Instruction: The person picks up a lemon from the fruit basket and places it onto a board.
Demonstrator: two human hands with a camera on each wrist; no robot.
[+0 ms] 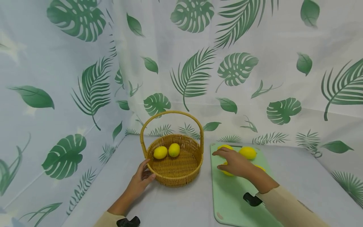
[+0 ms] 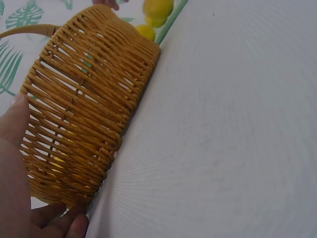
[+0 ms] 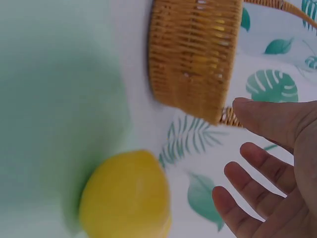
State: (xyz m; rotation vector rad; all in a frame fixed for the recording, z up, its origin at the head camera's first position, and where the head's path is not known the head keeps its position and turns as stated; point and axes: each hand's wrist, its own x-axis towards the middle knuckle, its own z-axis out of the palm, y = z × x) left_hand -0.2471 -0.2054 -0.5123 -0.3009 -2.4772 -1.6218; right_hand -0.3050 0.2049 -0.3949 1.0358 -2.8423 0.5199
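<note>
A round wicker basket (image 1: 175, 181) with a tall arched handle holds two lemons, one lemon (image 1: 160, 153) beside another lemon (image 1: 174, 150). My left hand (image 1: 138, 182) grips the basket's left side, its thumb near the front rim and its fingers lower round the side. Several lemons (image 1: 248, 153) lie on a pale green cutting board (image 1: 235, 201). Over them reaches my right hand (image 1: 237, 162), fingers spread and partly hiding the fruit. In the right wrist view a lemon (image 3: 126, 196) sits apart from the fingers, with nothing in the palm.
A white cloth (image 1: 181, 208) covers the table. Behind and to the left hang white curtains (image 1: 198, 116) printed with green leaves, close behind the basket and board. A strip of cloth separates the basket from the board.
</note>
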